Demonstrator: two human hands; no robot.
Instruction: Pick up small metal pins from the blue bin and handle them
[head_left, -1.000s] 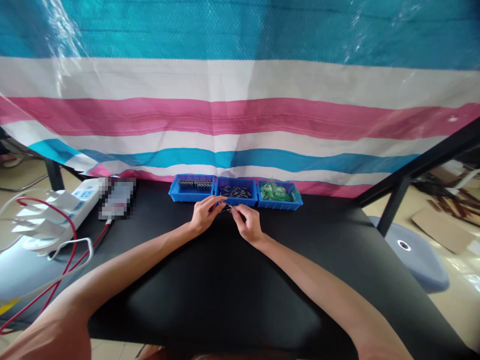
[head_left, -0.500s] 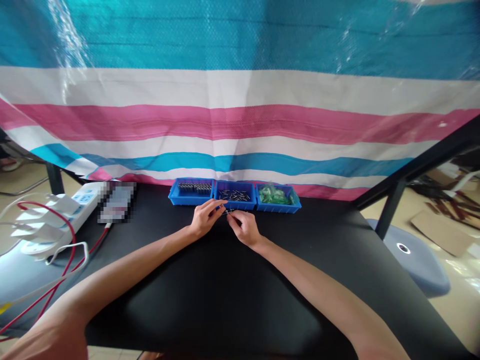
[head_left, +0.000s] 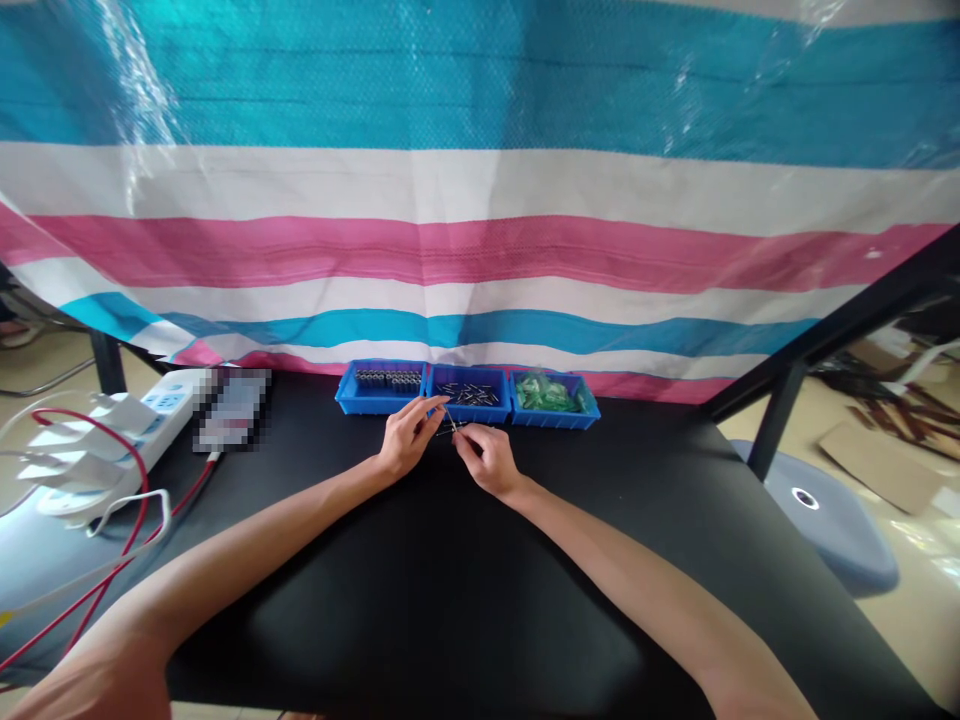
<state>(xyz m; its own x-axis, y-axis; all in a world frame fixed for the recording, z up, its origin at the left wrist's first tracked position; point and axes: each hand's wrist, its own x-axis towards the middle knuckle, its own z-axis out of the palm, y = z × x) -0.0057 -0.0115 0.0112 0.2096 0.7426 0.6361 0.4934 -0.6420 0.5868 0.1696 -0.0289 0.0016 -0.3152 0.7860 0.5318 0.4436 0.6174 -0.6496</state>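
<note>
My left hand (head_left: 406, 440) and my right hand (head_left: 485, 457) meet over the black table (head_left: 450, 600), just in front of the middle blue bin (head_left: 469, 392). Both hands pinch a small thin metal part (head_left: 450, 424) between their fingertips. The middle bin holds several small metal pins. The left blue bin (head_left: 381, 386) holds dark cylindrical parts in rows. The right blue bin (head_left: 555, 398) holds green pieces in clear bags.
A white power strip (head_left: 142, 425) with plugs and red and white cables (head_left: 127, 500) lies at the table's left edge beside a blurred-out item (head_left: 229, 408). A striped tarp (head_left: 480, 230) hangs behind the bins. A grey round stool (head_left: 821, 510) stands right of the table.
The hands stay together in front of the middle bin with only small finger shifts. The view has tilted slightly, so everything sits a little lower in frame.
</note>
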